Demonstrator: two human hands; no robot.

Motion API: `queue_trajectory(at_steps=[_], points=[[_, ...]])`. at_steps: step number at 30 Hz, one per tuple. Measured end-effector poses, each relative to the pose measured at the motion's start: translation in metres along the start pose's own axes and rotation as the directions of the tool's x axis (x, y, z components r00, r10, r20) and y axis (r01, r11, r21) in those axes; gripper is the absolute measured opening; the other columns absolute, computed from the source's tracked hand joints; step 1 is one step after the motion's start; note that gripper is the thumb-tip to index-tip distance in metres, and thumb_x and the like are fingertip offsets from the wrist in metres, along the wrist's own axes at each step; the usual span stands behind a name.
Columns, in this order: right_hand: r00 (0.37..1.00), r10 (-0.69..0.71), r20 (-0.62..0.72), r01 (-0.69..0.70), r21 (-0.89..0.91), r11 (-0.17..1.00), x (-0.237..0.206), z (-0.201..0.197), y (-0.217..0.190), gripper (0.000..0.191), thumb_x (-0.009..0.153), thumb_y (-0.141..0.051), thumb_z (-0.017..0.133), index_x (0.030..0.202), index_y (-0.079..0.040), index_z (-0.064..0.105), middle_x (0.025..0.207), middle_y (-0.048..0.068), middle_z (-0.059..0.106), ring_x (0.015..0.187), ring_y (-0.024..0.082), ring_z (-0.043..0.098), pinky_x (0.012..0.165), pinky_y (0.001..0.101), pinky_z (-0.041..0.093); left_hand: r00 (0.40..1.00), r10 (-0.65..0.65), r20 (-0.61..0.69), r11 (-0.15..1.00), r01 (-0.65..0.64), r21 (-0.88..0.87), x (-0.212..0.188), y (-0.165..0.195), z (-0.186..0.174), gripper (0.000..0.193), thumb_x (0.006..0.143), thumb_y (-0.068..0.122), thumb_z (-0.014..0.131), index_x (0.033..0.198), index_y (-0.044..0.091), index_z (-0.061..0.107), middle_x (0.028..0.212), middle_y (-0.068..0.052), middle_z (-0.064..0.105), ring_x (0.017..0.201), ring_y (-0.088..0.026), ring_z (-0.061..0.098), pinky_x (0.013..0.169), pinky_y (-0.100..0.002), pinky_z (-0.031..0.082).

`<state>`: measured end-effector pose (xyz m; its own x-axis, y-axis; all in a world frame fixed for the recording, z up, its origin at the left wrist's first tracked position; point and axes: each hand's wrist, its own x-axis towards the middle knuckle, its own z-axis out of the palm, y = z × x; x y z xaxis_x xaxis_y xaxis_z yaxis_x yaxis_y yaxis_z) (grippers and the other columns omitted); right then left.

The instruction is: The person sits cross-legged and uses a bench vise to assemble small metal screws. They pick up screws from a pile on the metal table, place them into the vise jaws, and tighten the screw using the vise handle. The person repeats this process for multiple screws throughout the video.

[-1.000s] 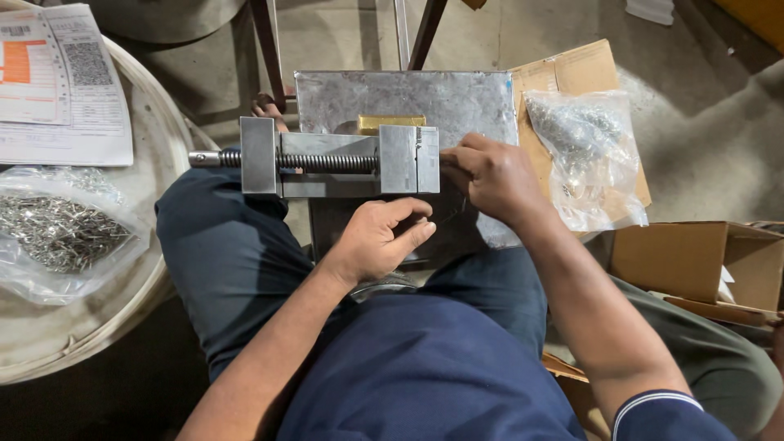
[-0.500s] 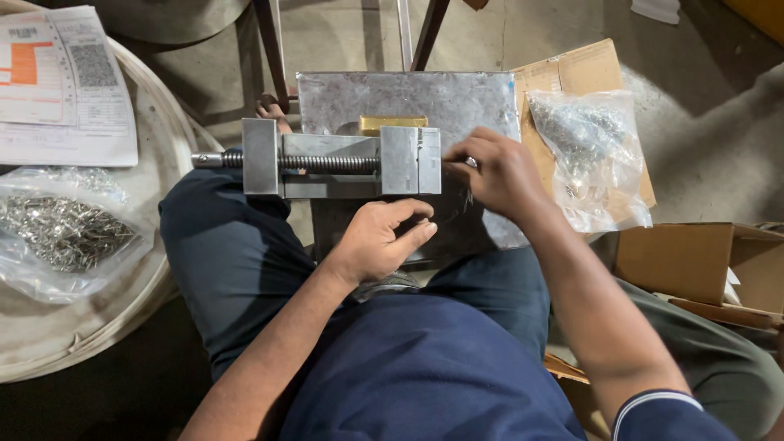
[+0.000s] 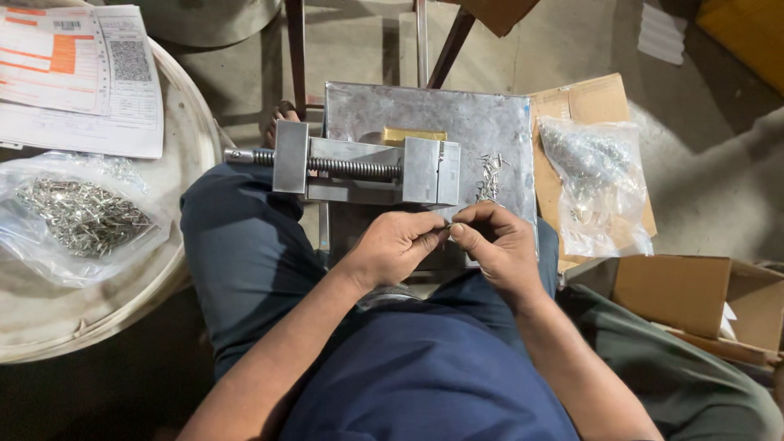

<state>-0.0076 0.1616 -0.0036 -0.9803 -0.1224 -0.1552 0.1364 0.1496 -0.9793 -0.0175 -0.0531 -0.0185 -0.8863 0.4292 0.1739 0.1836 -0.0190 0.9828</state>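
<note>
Fingertips of both hands meet just below the vise, pinched together around something too small to make out; a thin sliver of metal may show between them, but I cannot tell what it is. The left hand (image 3: 398, 245) curls its thumb and forefinger narrowly toward the right hand (image 3: 494, 241), whose thumb and forefinger press closed against them, the other fingers folded loosely under. Both hands hover over the near edge of a grey metal plate (image 3: 490, 122) that rests across the person's lap.

Just above the hands, a small steel bench vise (image 3: 367, 167) lies on the plate, its threaded screw (image 3: 351, 168) running leftward to a square end block (image 3: 291, 157) that juts past the plate's left edge. A brass-coloured bar (image 3: 414, 135) lies behind the vise body. To the right of the vise, a little heap of loose metal pins (image 3: 490, 175) lies on the plate, near the right hand but apart from it.

Beyond the plate's right side, a clear plastic bag of small metal parts (image 3: 592, 184) lies on a flattened piece of cardboard (image 3: 584, 94). An open cardboard box (image 3: 694, 294) stands lower right. On the left, a round pale tray (image 3: 98, 318) carries another clear bag of metal pins (image 3: 77, 216) and printed paper sheets (image 3: 82, 77). Dark blue trousers (image 3: 237, 245) cover the person's knees beneath the plate.
</note>
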Motion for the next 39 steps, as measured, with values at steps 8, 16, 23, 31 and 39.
queue_trajectory(at_steps=[8,16,23,31,39], points=[[0.907,-0.420,-0.017,0.362,-0.477,0.801,0.026,0.006,-0.045,0.010,0.095,-0.006,0.076,0.102,-0.003,0.070,0.091,0.003,0.072,0.082,0.007,0.068,0.074,0.0253,0.056,0.987,-0.157,-0.036,0.987,0.157,-0.018,0.000,-0.001,-0.001,0.027,0.095,0.024,0.070,0.112,0.002,0.071,0.091,-0.013,0.076,0.075,-0.023,0.071,0.071,-0.032,0.056],[0.897,-0.441,0.032,0.386,-0.544,0.745,0.060,0.023,-0.069,0.009,0.095,-0.007,0.077,0.101,-0.002,0.072,0.091,0.005,0.072,0.079,0.012,0.069,0.071,0.0259,0.055,0.991,-0.132,-0.030,0.991,0.133,0.019,0.000,0.002,-0.006,0.031,0.094,0.026,0.070,0.112,0.001,0.071,0.097,-0.017,0.077,0.087,-0.024,0.077,0.077,-0.033,0.058],[0.901,-0.431,0.047,0.378,-0.570,0.729,0.061,0.023,-0.067,0.009,0.094,-0.007,0.077,0.099,-0.001,0.073,0.089,0.005,0.072,0.075,0.012,0.066,0.068,0.0263,0.052,0.987,-0.164,-0.008,0.987,0.164,-0.001,0.002,0.003,-0.008,0.031,0.093,0.026,0.069,0.112,0.002,0.072,0.095,-0.016,0.077,0.084,-0.023,0.076,0.076,-0.033,0.058],[0.879,-0.475,0.041,0.416,-0.551,0.723,0.065,0.025,-0.061,0.009,0.096,-0.006,0.077,0.101,-0.001,0.072,0.090,0.005,0.071,0.075,0.011,0.065,0.068,0.0253,0.053,0.987,-0.160,-0.013,0.987,0.160,0.005,0.001,0.003,-0.009,0.032,0.093,0.026,0.070,0.113,0.002,0.072,0.094,-0.016,0.077,0.084,-0.023,0.077,0.076,-0.033,0.058],[0.865,-0.498,0.062,0.445,-0.551,0.706,0.065,0.023,-0.062,0.009,0.096,-0.005,0.077,0.101,-0.001,0.071,0.092,0.006,0.071,0.077,0.012,0.065,0.069,0.0261,0.053,0.983,-0.181,-0.008,0.983,0.181,0.006,0.002,0.004,-0.009,0.031,0.093,0.026,0.070,0.112,0.002,0.072,0.095,-0.016,0.077,0.085,-0.023,0.077,0.076,-0.032,0.058]])
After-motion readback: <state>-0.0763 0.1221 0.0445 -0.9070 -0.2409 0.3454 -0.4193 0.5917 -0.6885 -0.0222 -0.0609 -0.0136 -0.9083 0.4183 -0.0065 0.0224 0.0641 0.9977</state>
